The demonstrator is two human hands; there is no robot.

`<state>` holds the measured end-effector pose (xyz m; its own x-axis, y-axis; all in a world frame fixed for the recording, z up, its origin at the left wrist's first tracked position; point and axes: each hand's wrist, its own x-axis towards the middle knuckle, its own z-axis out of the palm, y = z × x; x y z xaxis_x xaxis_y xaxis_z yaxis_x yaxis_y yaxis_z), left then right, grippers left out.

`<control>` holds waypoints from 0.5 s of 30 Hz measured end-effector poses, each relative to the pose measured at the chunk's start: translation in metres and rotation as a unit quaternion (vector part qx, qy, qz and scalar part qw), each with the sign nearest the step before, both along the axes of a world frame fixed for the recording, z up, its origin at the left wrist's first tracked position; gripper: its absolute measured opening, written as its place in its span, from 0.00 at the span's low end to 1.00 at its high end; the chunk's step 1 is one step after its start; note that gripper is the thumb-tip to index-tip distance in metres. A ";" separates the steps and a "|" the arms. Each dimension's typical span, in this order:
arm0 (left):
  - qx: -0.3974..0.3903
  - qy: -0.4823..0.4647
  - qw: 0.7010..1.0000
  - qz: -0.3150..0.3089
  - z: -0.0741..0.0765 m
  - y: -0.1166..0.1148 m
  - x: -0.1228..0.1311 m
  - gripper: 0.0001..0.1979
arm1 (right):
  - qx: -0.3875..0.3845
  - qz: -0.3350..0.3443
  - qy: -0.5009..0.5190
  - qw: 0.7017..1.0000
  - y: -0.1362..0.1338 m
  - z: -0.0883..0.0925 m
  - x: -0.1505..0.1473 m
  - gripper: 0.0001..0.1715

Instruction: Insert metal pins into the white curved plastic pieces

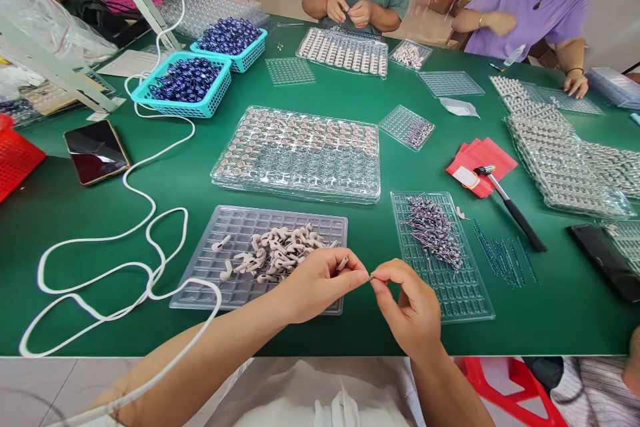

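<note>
My left hand (317,285) is closed around a white earbud shell (343,263), whose stem pokes out between the fingers. Thumb and fingertip of my right hand (409,307) pinch a tiny part that meets my left fingertips; it is too small to name. Beneath and behind my left hand lies a grey plastic tray (200,273) with a heap of white earbud shells (280,250) on it. To the right of my right hand, a clear tray (465,303) carries a pile of small wired components (434,230).
A stack of clear trays (300,170) partly filled with round parts sits ahead. Blue baskets (200,107), a phone (97,152) and a looped white cord (150,273) lie left. A hammer (520,217) rests on red packets (480,160) at right. Two people sit opposite.
</note>
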<state>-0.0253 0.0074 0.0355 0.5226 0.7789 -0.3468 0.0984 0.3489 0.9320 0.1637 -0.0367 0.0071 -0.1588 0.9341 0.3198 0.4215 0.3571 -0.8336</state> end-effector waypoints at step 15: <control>-0.038 -0.056 0.998 -0.009 -0.001 0.000 -0.001 0.14 | -0.098 -0.006 0.133 0.986 0.000 0.001 0.005 0.03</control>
